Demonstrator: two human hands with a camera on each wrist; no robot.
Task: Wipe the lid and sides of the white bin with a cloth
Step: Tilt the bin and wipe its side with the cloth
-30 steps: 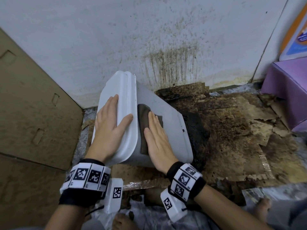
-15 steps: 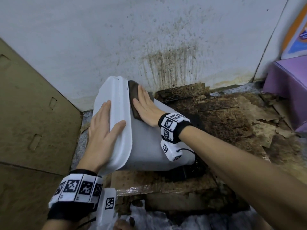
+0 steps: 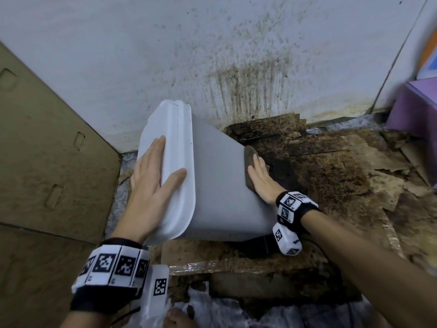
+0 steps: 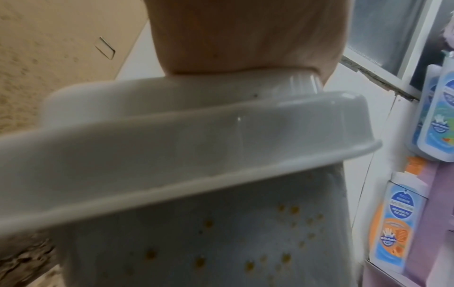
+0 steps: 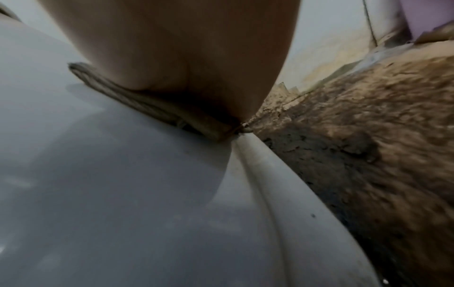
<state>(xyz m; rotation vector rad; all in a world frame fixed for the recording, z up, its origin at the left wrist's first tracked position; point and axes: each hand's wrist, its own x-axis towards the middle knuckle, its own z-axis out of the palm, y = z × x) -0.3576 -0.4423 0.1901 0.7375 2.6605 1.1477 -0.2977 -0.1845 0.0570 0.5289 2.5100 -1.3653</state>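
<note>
The white bin [image 3: 220, 192] lies tipped towards the left on the floor, its lid [image 3: 176, 147] facing left. My left hand [image 3: 153, 178] lies flat on the lid, thumb over the lid's rim, fingers straight. My right hand [image 3: 261, 179] presses a dark brown cloth [image 3: 249, 157] flat against the bin's upturned side near its bottom edge. In the right wrist view the cloth [image 5: 147, 103] is squeezed between my palm and the bin's side [image 5: 110, 194]. The left wrist view shows the lid's rim [image 4: 196, 139] and orange specks on the bin's wall [image 4: 221, 242].
A stained wall [image 3: 236, 55] stands right behind the bin. Brown cardboard [image 3: 47, 174] leans at the left. Torn, dirty cardboard [image 3: 343, 174] covers the floor to the right. A purple box [image 3: 416, 110] sits at the far right. Bottles [image 4: 439, 116] show in the left wrist view.
My right hand slid the cloth across the bin's side: up to the lid's rim half a second ago, now down to the bottom edge. The left hand stayed on the lid.
</note>
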